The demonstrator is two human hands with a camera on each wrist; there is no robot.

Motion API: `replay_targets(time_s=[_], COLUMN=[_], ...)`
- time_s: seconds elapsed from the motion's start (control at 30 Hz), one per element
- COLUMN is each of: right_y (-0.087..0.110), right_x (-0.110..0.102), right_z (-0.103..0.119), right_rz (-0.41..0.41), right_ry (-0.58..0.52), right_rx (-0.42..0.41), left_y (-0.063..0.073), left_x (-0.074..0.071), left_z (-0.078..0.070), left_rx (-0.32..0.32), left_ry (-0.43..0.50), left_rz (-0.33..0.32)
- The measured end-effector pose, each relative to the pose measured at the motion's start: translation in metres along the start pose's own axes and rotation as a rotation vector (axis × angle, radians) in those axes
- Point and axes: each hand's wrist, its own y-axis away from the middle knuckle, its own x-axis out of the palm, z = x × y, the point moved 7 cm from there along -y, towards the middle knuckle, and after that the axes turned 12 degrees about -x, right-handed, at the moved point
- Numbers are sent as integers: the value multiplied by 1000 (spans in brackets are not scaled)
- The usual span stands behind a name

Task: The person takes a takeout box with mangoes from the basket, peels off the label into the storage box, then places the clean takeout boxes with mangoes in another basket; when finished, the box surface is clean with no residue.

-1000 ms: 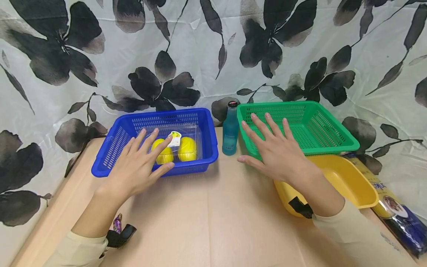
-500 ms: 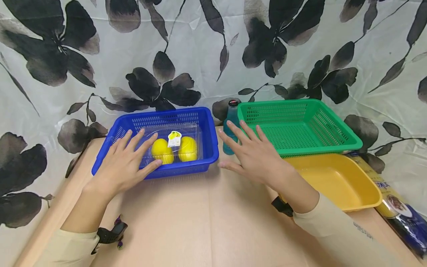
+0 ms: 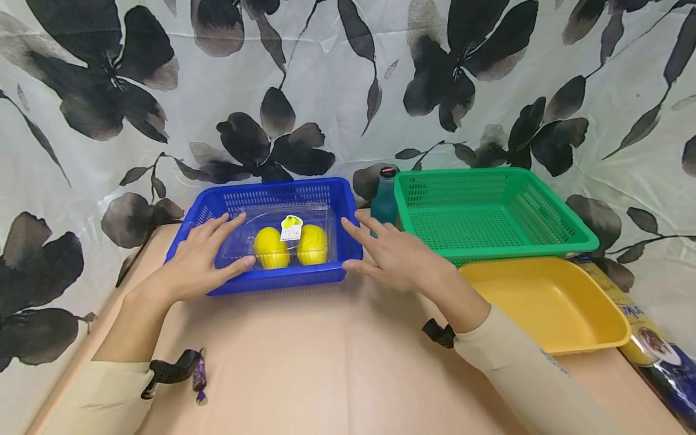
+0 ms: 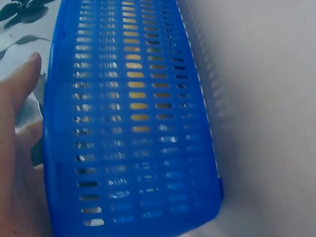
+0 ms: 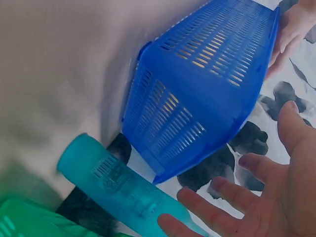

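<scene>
In the head view a blue plastic basket [image 3: 277,279] holds a clear plastic box [image 3: 255,217] with two yellow, lemon-like fruits [image 3: 272,248] and a label. My left hand [image 3: 187,263] is spread over the basket's left end, its thumb close over the front rim. My right hand [image 3: 399,260] is beside the basket's right end, fingers extended, fingertips right at the rim. The right wrist view shows the right hand [image 5: 279,197] apart from the basket wall [image 5: 197,84], palm facing it. Left-hand fingers [image 4: 22,81] appear beyond the rim in the left wrist view.
A blue-green bottle [image 3: 385,199] stands between the blue basket and a green basket [image 3: 495,249]. A yellow tub [image 3: 544,302] sits in front of the green one, beside a yellow-and-blue packet [image 3: 649,356]. A purple wrapped candy [image 3: 199,377] lies near my left sleeve. Floral cloth hangs behind.
My right hand has moved left from over the green basket, past the bottle, to the blue basket's right end. My left hand has shifted left toward the basket's left end.
</scene>
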Motion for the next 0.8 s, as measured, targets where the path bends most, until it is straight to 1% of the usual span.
replay_targets(time_s=[0.07, 0.13, 0.33, 0.47, 0.57, 0.67, 0.73, 0.8], right_y=[-2, -4, -11, -15, -17, -18, -18, -19], right_x=[5, 9, 17, 22, 23, 25, 27, 29], right_z=[-1, -3, -8, -11, -14, -16, -16, -14], right_rz=[12, 21, 51, 62, 59, 72, 93, 113], right_ry=[-23, -29, -78, -83, -73, -110, -155, -198], right_rx=[8, 17, 51, 47, 55, 69, 66, 57], left_y=[-1, -3, -14, -25, -34, -40, -42, -43], left_x=[1, 2, 3, 3, 5, 9, 13, 18], left_z=[1, 3, 15, 21, 19, 18, 22, 27], left_rx=[3, -3, -15, -44, -28, -13, -32, -67], left_ry=[32, 44, 113, 144, 170, 195, 188, 181], left_rz=[18, 30, 86, 142, 193, 246, 283, 328])
